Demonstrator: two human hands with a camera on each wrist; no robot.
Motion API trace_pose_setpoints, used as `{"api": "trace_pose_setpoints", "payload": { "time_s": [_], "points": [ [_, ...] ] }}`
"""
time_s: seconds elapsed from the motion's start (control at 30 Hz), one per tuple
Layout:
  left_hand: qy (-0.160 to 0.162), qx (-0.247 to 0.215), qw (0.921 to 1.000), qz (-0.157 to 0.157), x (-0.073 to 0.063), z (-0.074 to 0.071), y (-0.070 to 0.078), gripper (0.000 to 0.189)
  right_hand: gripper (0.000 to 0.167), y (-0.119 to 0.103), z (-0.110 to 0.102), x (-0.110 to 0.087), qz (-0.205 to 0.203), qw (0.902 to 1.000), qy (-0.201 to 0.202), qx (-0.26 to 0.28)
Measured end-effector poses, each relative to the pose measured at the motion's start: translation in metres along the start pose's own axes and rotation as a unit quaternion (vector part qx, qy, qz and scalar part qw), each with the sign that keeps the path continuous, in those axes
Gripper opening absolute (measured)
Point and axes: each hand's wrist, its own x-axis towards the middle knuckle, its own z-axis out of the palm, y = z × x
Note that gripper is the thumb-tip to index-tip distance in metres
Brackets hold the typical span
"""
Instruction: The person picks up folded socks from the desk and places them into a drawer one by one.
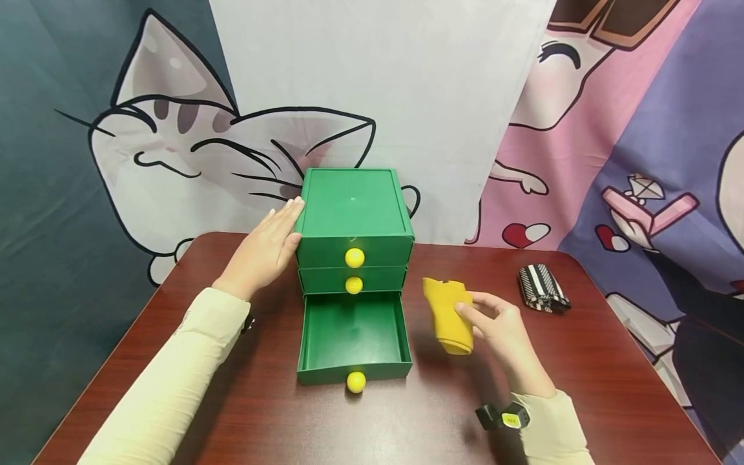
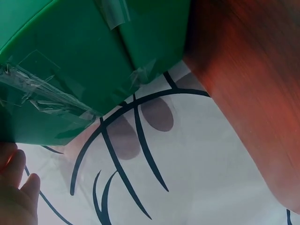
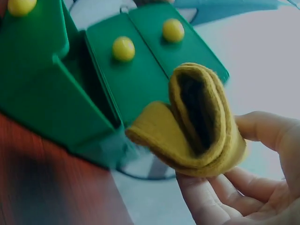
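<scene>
A green drawer box (image 1: 356, 205) with yellow round knobs stands on the table, its bottom drawer (image 1: 354, 332) pulled out and bare inside. Against the upper left side of the box rests my left hand (image 1: 264, 248), fingers straight; the left wrist view shows only some fingertips (image 2: 29, 187) beside the green wall. My right hand (image 1: 500, 326) pinches a folded yellow sock (image 1: 450, 316) between thumb and fingers, held above the table just right of the open drawer. In the right wrist view the rolled sock (image 3: 206, 122) shows its dark hollow opening.
A folded black-and-white patterned sock (image 1: 543, 287) lies on the right of the brown table (image 1: 261, 400). Behind the table hangs a cloth backdrop (image 1: 407, 77) with cartoon animals. The two upper drawers, with knobs (image 1: 354, 258), are closed.
</scene>
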Motion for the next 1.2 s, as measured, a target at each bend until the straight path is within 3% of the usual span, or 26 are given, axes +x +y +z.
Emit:
{"api": "trace_pose_setpoints", "payload": {
  "time_s": [0.4,0.67,1.2],
  "points": [
    [-0.010,0.014,0.9999,0.001,0.000,-0.001,-0.001,0.066,0.036,-0.014,0.068,-0.003,-0.038,0.9916,-0.070,0.102],
    [-0.009,0.011,0.9999,0.001,0.000,-0.002,0.001,0.066,0.035,-0.019,0.104,-0.002,-0.059,0.9886,-0.104,0.091],
    [-0.004,0.002,1.0000,0.001,0.000,-0.001,0.001,0.064,0.039,-0.012,0.154,0.012,-0.030,0.9764,-0.200,0.077]
  ]
}}
